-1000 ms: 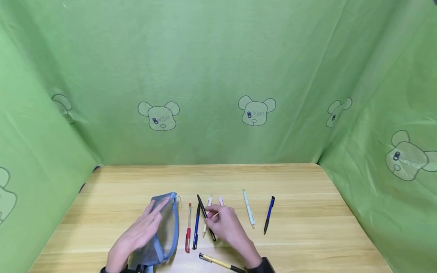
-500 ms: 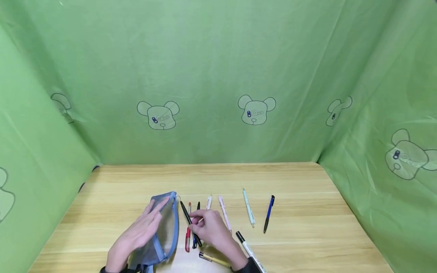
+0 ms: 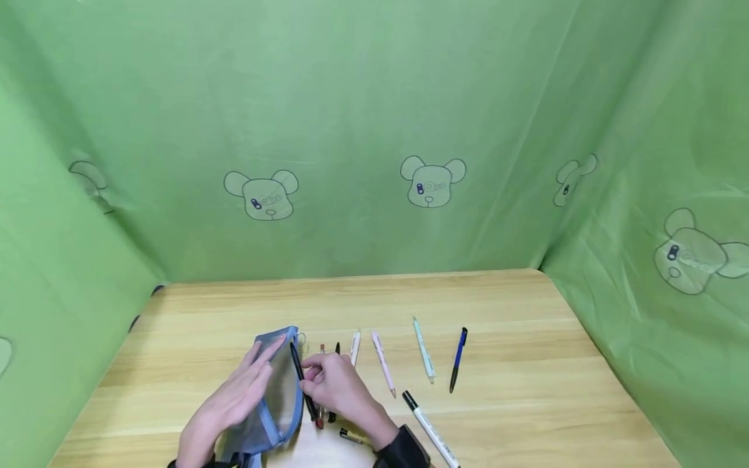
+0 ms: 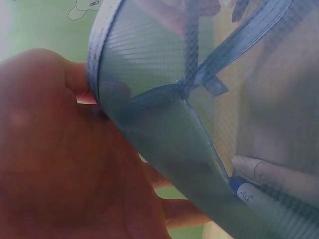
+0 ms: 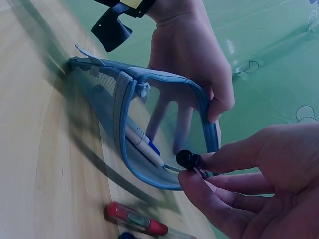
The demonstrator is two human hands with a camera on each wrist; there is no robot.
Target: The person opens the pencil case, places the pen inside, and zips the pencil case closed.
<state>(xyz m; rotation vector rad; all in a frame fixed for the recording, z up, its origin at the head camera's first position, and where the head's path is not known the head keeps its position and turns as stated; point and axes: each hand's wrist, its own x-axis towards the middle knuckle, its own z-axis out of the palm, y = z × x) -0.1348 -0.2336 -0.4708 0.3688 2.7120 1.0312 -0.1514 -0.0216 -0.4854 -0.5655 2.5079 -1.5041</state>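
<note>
Right hand (image 3: 336, 385) pinches a slim black pen (image 3: 302, 380) between thumb and fingertips (image 5: 199, 191), pen tilted, its end at the open mouth of a blue-trimmed grey mesh zip pouch (image 3: 275, 396). Left hand (image 3: 236, 396) grips the pouch, fingers spread on the mesh, thumb over the upper rim, holding the mouth wide; pouch lies on the light wooden counter (image 3: 526, 390) at its front left. Right wrist view: black pen end (image 5: 188, 160) just at the pouch rim (image 5: 164, 87), a white pen with blue clip (image 5: 142, 144) already inside the pouch; left hand (image 5: 192, 55) behind the mesh, dark wrist strap above it. Left wrist view: mesh (image 4: 164, 64) close up, zip tape crossing, palm (image 4: 55, 164) beneath, white-and-blue pen (image 4: 264, 201) seen through the mesh beside a fingertip

On the counter just right of the pouch: a red pen (image 3: 320, 416), mostly hidden by the right hand, and a dark pen (image 3: 337, 349) next to it, only its tip clear. Further right in a loose row: cream pen (image 3: 354, 346), pink pen (image 3: 383, 364), pale teal pen (image 3: 424, 350), blue-and-black pen (image 3: 458, 359), well apart from each other. Near the front edge: a white marker with black cap (image 3: 430, 429) and a yellow-and-black pen (image 3: 351, 437), partly under the wrist. Green cloth with bear-head prints (image 3: 433, 182) hangs behind and at both sides
</note>
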